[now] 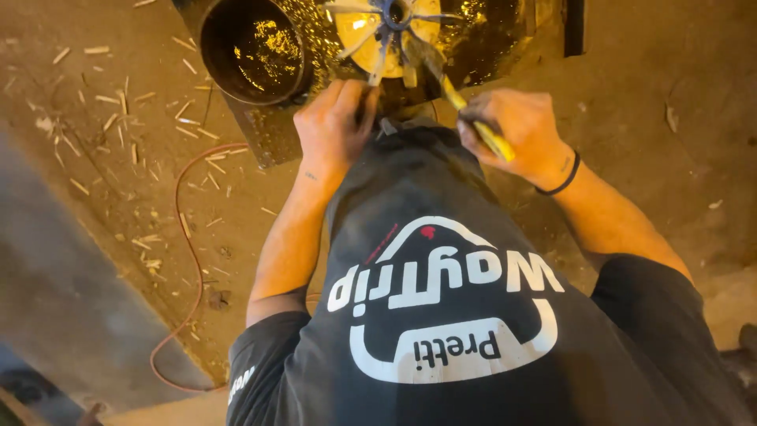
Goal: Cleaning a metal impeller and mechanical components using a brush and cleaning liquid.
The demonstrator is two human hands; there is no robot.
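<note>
A yellow-handled tool (pixel 473 118) is being gripped in the clenched right hand (pixel 516 134) and worked against the bladed fan wheel (pixel 386 31), which is being steadied by the left hand (pixel 335 126), fingers curled at its lower edge; firm bracing is being called for.

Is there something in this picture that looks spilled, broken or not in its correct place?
Yes. Pale wood splinters lie scattered over the floor at the left, like debris. A reddish cord trails loosely across the same floor. The right hand holds a yellow-handled tool and the left hand rests by a dark machine.
</note>
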